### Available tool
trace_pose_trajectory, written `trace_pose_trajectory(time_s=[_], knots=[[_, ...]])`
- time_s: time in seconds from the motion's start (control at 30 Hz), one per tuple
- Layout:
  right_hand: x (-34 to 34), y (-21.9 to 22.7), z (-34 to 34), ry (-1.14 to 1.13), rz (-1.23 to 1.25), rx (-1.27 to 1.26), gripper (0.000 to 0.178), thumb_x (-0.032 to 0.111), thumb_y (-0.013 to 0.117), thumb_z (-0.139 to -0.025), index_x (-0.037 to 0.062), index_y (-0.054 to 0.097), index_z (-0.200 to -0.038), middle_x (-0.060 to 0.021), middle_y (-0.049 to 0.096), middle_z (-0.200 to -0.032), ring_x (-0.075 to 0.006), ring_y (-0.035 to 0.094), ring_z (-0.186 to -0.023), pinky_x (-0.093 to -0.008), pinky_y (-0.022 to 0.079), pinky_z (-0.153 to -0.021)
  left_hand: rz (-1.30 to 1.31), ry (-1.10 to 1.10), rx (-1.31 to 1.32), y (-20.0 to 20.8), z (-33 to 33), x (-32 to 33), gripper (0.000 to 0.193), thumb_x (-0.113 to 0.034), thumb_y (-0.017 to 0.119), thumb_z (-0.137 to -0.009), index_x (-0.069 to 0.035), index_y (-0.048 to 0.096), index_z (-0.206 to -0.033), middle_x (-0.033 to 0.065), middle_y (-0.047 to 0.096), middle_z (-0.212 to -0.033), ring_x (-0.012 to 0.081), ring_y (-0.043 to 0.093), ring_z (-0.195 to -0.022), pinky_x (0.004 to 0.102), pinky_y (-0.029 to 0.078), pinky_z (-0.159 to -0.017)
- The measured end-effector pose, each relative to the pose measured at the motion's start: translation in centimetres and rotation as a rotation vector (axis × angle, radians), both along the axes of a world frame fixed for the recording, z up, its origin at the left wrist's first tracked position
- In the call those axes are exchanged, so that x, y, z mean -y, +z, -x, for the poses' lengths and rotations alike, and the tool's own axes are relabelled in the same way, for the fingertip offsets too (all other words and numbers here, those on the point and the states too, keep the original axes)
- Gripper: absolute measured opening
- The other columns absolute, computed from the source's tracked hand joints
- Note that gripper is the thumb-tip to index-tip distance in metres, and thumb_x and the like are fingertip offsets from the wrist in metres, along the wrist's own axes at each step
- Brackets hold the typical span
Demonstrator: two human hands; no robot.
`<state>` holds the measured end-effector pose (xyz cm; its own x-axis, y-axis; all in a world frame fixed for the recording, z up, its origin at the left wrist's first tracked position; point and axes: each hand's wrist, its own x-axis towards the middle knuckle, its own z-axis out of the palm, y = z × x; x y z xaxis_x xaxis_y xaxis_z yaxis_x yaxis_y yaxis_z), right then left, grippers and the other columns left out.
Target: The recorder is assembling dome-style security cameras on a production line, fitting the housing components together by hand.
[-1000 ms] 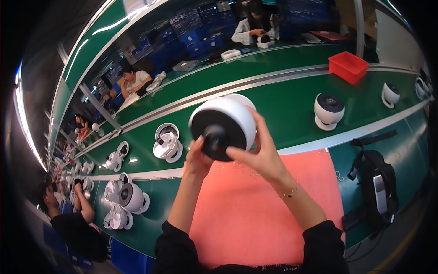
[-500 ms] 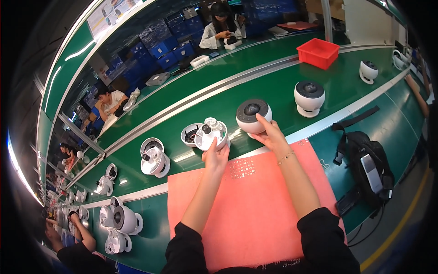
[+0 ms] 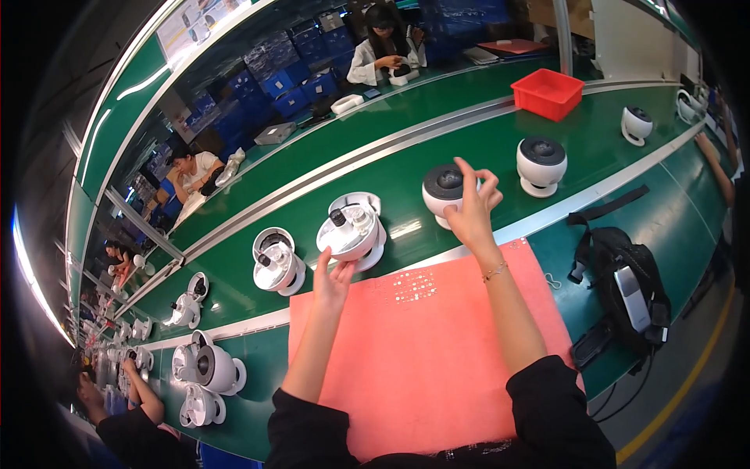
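Note:
Before me on the green bench stands an opened white ball-shaped device, its shell showing a black knob and pale inner parts. My left hand grips its lower left side, thumb against the shell and fingers partly hidden under it. To the right is a closed white ball-shaped device with a black domed face. My right hand is at its right side with the fingers spread and the index finger raised. Its thumb is close to the white shell; whether they touch is unclear. Below my hands lies a pink cloth bearing small shiny pieces.
More opened devices stand leftward, with a cluster nearer me. Closed devices and a red bin are on the right. A black bag lies beside the cloth. Co-workers sit across the bench and at far left.
The opened device has turned and shifted left, with my left hand now at its lower left. My right hand has loosened from the closed device, which now stands farther right; its fingers have spread.

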<state>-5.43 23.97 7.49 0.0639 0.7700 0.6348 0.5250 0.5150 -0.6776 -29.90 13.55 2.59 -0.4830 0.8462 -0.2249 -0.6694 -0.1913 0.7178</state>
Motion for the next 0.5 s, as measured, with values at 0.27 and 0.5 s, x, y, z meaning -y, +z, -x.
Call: trace_pose_trajectory(time_s=[0.27,0.5], knots=[[2.5,1.2,0.3,0.540,-0.201,0.399,0.080,-0.013,0.056,-0.064,0.0279,0.037,-0.130,-0.0183,0.029,-0.125,-0.0373,0.036,-0.114,-0.0433,0.039,-0.092,0.112,-0.115,-0.327,6.5,2.0,10.2,0.060,-0.049,0.048,-0.080,-0.006,0.046,-0.121,0.0145,0.058,-0.110,0.0259,0.059,-0.101,0.0410,0.054,-0.077],[6.7,3.2,0.2,0.654,-0.526,0.312,0.035,0.008,0.077,-0.060,0.0173,0.061,-0.090,-0.0102,0.039,-0.119,-0.0346,0.039,-0.110,-0.0415,0.044,-0.086,0.041,-0.208,-0.260,7.2,3.1,12.6,0.052,-0.041,0.036,-0.087,-0.008,0.044,-0.125,0.0109,0.052,-0.122,0.0270,0.052,-0.111,0.0456,0.045,-0.088]])
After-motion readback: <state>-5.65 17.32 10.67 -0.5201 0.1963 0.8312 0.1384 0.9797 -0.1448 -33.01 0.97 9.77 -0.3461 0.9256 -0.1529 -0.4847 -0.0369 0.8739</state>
